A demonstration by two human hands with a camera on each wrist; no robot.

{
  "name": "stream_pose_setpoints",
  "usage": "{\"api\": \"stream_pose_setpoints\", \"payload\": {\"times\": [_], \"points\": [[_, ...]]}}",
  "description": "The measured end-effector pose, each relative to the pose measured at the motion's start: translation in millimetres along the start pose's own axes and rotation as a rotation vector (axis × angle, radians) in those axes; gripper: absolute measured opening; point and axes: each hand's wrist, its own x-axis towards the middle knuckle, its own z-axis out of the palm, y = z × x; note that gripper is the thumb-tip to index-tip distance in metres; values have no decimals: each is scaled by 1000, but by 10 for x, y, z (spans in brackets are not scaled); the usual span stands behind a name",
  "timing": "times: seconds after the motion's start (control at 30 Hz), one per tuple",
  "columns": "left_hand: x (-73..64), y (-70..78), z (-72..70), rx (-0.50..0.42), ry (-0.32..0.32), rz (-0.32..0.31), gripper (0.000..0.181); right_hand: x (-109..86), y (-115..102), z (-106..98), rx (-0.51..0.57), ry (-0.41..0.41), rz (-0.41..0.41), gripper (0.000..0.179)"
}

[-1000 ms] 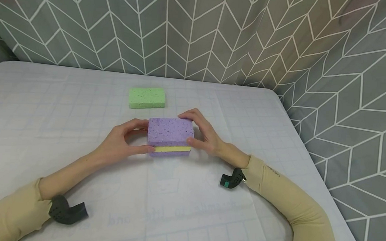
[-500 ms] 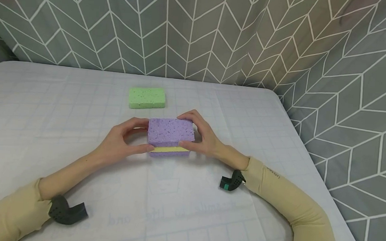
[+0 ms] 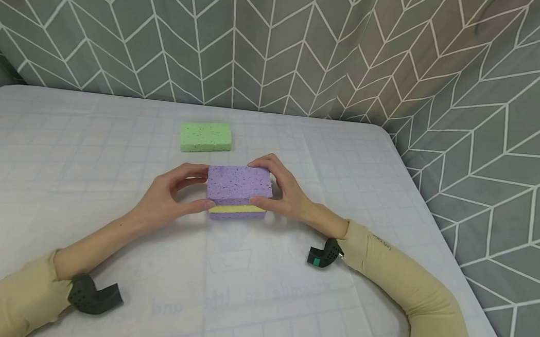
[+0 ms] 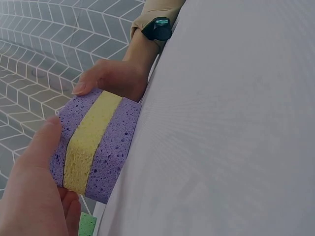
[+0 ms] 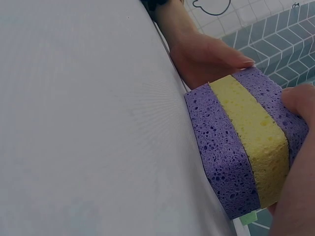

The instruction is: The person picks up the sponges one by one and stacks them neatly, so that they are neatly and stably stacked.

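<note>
Three sponges lie flat in a stack on the white-covered table: an upper purple sponge (image 3: 238, 182), a yellow sponge (image 3: 235, 208) in the middle and a lower purple sponge (image 3: 237, 215). My left hand (image 3: 168, 196) holds the upper sponge's left end, thumb at the near corner and fingers round the far side. At the right end my right hand (image 3: 289, 193) grips the same sponge, its thumb on the near face and fingertips over the far edge. The yellow sponge (image 4: 91, 132) shows between both purple layers in the left wrist view. Its layers look roughly lined up in the right wrist view.
A green sponge (image 3: 206, 137) lies alone behind the stack, slightly to its left. The table (image 3: 91, 126) ends at a grey curtain (image 3: 250, 43) with white lines, at the back and on the right. Black cameras (image 3: 95, 294) sit on both wrists.
My right thumb has slid left along the near face of the upper purple sponge. The left thumb has shifted very slightly left and up. The stack and green sponge stay in place.
</note>
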Motion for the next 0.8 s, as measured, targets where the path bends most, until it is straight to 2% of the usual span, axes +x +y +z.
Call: {"api": "stream_pose_setpoints", "payload": {"times": [0.33,0.8], "points": [[-9,-1,37,-34,29,94,68,-21,-10,-9,-12,5,-10,72],[-2,19,44,-17,29,97,67,-20,7,-12,-19,4,0,72]]}}
